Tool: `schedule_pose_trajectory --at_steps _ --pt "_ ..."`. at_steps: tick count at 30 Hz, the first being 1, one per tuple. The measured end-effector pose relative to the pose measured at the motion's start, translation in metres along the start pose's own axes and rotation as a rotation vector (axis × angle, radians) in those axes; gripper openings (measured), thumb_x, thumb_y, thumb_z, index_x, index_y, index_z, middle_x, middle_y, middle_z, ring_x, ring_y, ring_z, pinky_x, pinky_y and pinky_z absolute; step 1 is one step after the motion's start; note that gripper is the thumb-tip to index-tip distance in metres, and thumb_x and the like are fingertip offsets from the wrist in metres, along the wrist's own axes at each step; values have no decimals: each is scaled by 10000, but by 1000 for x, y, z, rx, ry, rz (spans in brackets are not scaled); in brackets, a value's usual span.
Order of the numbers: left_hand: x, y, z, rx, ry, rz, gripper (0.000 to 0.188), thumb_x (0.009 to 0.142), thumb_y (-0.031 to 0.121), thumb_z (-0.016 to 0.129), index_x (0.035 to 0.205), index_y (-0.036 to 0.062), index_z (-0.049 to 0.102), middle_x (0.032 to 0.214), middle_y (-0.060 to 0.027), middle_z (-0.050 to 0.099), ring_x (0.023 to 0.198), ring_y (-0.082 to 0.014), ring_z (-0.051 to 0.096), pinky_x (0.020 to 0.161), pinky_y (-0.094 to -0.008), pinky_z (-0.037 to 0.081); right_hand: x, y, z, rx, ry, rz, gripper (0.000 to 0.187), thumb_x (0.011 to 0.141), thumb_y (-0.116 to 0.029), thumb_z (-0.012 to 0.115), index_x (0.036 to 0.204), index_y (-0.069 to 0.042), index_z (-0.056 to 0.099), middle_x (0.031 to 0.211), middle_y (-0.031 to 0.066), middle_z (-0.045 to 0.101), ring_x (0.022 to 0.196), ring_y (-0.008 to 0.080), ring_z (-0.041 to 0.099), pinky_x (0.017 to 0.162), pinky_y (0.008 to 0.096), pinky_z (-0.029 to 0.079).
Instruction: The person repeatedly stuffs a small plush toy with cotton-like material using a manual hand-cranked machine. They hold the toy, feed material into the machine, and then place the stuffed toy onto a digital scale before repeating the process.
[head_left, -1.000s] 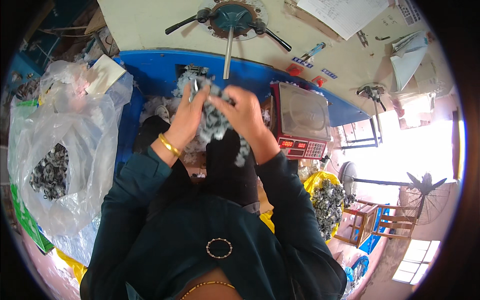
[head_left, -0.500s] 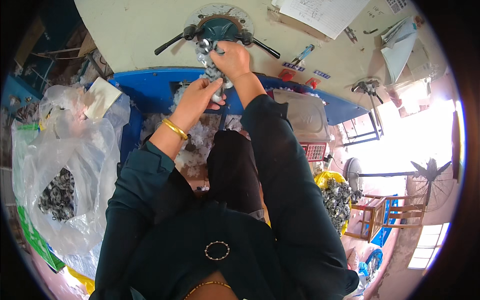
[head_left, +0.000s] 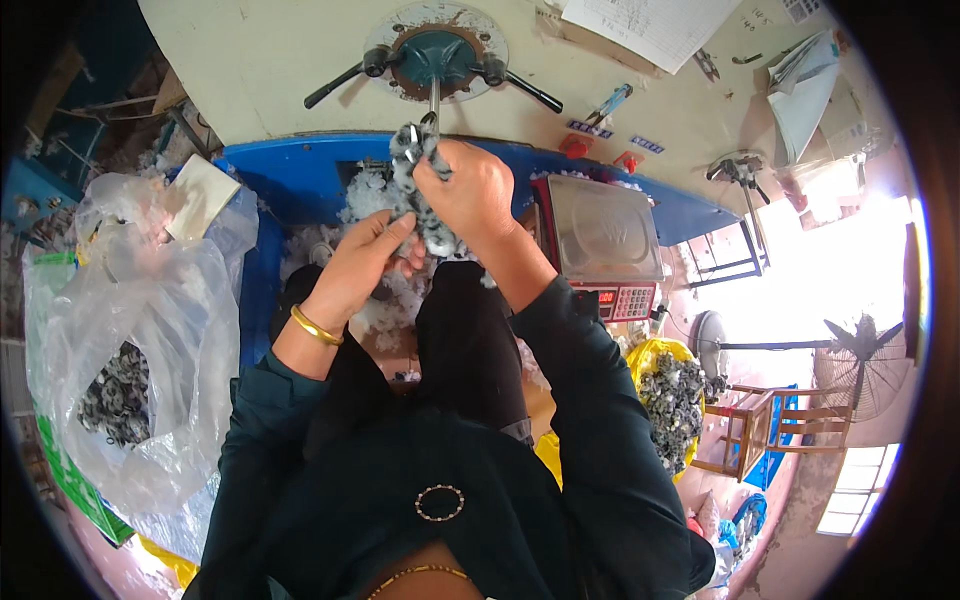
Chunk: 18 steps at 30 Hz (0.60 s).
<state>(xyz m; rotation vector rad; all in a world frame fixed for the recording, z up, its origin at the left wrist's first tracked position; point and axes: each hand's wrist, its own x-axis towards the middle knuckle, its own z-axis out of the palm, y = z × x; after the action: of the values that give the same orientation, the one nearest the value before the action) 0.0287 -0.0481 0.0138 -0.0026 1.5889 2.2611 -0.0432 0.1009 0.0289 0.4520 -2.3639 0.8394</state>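
A grey-and-white furry piece (head_left: 436,238), soft and mottled, hangs between my hands just below a metal tube (head_left: 434,102). That tube sticks out of a round dark-green machine fitting (head_left: 432,62) with black levers on both sides. My right hand (head_left: 468,190) is closed round the upper part of the furry piece, close to the tube's tip. Lower down, my left hand (head_left: 375,255) grips its side with thumb and fingers. The piece's exact shape is hidden by my fingers.
White fluff (head_left: 370,197) lies in the blue trough (head_left: 300,165) below. A red weighing scale (head_left: 605,230) stands to the right, above a yellow bag (head_left: 640,372) of furry pieces. At left is a clear plastic bag (head_left: 180,350). Pliers (head_left: 610,104) and papers (head_left: 650,25) lie on the panel.
Both hands have drawn the furry piece down and toward me, away from the fitting. The metal tube now shows bare above it, and the scale is less covered by my right arm.
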Motion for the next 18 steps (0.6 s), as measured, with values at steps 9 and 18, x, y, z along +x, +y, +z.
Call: schedule_pose_trajectory --at_steps 9,18 --pt "24 -10 15 -130 153 138 370 903 332 636 1065 4 581 865 -90 654 733 -183 655 680 -300 556 43 17 28 -191 -74 99 302 738 -373 625 790 -77 651 777 152 662 744 351 644 644 458 508" --pt "57 19 20 -504 69 28 217 848 114 680 962 -46 588 884 -121 632 753 -221 671 716 -333 593 77 29 41 -164 13 19 251 742 -318 616 773 -70 641 772 142 663 755 344 643 637 462 501"
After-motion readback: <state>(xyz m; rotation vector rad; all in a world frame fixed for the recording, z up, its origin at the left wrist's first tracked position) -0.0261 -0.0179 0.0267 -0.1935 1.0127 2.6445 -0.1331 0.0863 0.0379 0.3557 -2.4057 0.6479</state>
